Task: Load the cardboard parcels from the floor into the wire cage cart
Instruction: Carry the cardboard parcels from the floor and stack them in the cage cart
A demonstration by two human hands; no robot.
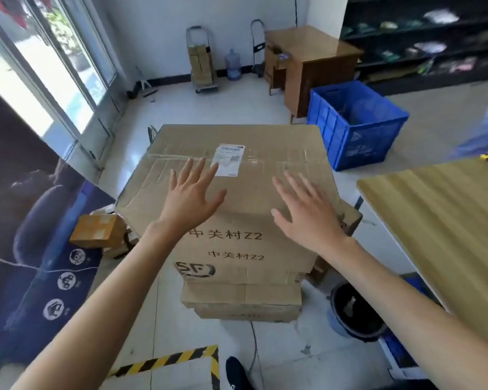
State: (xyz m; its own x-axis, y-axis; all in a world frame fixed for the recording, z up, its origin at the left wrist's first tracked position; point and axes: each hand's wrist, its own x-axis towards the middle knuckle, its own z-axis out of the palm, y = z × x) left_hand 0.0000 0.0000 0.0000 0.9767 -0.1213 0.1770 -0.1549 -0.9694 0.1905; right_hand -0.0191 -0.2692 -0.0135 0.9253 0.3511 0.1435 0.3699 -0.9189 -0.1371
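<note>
Bright room, tiled floor (265, 102); blue crate (355, 122) at 2 o'clock. Large parcel (237, 175) centre, atop stack of flatter parcels (241, 298); small parcel (99, 230) at 9 o'clock. Left hand (189, 198) and right hand (304, 215) over its top, fingers (193, 170) spread wide, holding nothing; contact unclear. Likely bulky, stiff-walled, tape slick: take by opposite bottom edges. Wire cage cart not identifiable.

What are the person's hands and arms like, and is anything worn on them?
Both are bare. The left hand and right hand have no gloves, and no ring, watch or bracelet shows. The left forearm and right forearm are uncovered up to the frame's edge; no sleeve is in view.
</note>
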